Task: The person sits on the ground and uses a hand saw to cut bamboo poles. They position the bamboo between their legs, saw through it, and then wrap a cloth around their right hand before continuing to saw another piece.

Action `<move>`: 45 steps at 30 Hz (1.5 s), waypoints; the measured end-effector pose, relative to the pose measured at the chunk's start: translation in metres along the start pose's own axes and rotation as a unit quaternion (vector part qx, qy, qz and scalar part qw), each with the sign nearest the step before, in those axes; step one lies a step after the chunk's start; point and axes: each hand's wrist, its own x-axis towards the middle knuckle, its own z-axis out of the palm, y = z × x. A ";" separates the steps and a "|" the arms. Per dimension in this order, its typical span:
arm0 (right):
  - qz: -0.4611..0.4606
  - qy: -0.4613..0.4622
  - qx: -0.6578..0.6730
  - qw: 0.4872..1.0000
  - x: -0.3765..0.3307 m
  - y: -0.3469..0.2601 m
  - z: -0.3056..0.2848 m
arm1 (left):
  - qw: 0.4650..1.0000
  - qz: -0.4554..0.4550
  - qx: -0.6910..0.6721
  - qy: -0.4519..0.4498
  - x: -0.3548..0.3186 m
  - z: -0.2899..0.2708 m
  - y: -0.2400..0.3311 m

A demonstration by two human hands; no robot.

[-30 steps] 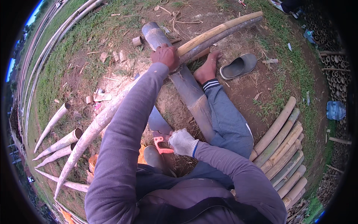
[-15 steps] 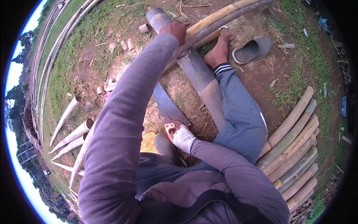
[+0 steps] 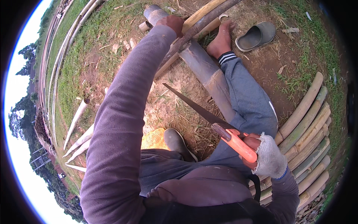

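Observation:
My left hand (image 3: 173, 24), bare, closes on a dark bamboo pole (image 3: 199, 27) that crosses a thick grey bamboo log (image 3: 206, 69). My right hand (image 3: 271, 156) wears a white knit glove with the fingers showing. It grips the orange handle of a handsaw (image 3: 201, 110) over my lap, near my right thigh. The saw's narrow dark blade points away to the upper left, apart from the pole. A lighter split bamboo piece (image 3: 201, 11) lies along the pole. My bare right foot (image 3: 222, 39) rests beside the log.
A grey clog (image 3: 256, 36) lies beyond my bare foot; another clog (image 3: 179, 143) is on my left foot beside yellow netting (image 3: 154, 139). Cut bamboo lengths (image 3: 307, 112) are stacked at right. Pointed bamboo pieces (image 3: 76, 121) lie at left, with long poles (image 3: 63, 48) farther off.
My right hand has drawn the saw back and raised it toward the right, turning the blade edge-on. My left hand stays on the pole. The view has shifted slightly.

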 end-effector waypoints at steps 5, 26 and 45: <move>0.080 -0.004 0.074 0.994 -0.006 -0.017 -0.036 | 0.999 0.047 -0.004 0.005 0.007 0.008 -0.011; -0.094 0.278 -0.033 0.955 0.110 0.040 0.049 | 0.998 0.039 0.011 -0.049 0.010 -0.008 0.001; -0.076 0.321 -0.009 0.944 0.103 0.053 0.064 | 0.999 0.029 -0.009 -0.038 0.002 -0.006 -0.002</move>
